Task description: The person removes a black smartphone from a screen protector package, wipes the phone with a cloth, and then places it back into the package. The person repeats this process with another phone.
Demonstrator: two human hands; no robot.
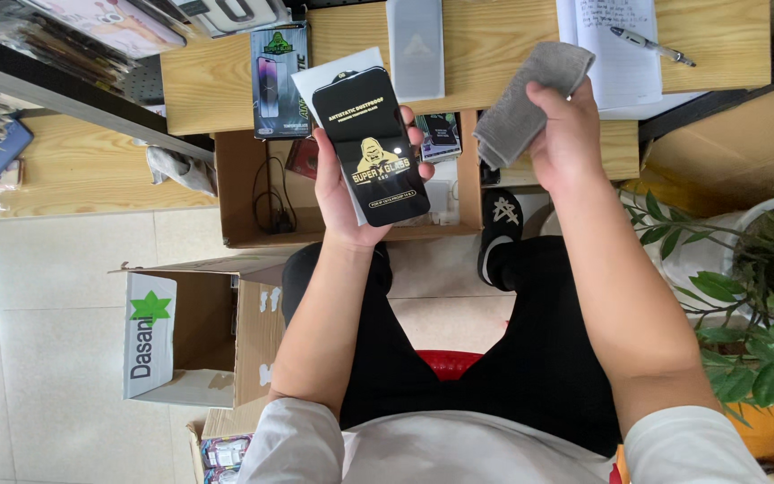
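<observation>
— Looking down from the head camera, what takes up most of the room?

— I see the wooden desk [494, 45] across the top, its front edge running just above both hands. Below it an open shelf compartment [244, 179] holds a black cable. On the floor to the left, an open cardboard box [190, 332] stands well apart from my knees, with bare tile between. A potted plant [754, 305] crowds the right edge, near my right forearm.

— And the hands?

— My left hand [342, 193] is clamped on a black screen protector [372, 148], fingers wrapped round its long edges, held tilted in front of the shelf. A white sheet sits behind it. My right hand [566, 134] is closed on a grey cloth [526, 99], bunched, its top corner overlapping the desk edge. The two hands are apart, with an open gap between them.

— Anything smaller nearby?

— A protector package [279, 81] stands on the desk left of the glass; a pen [651, 45] lies on paper at top right.
</observation>
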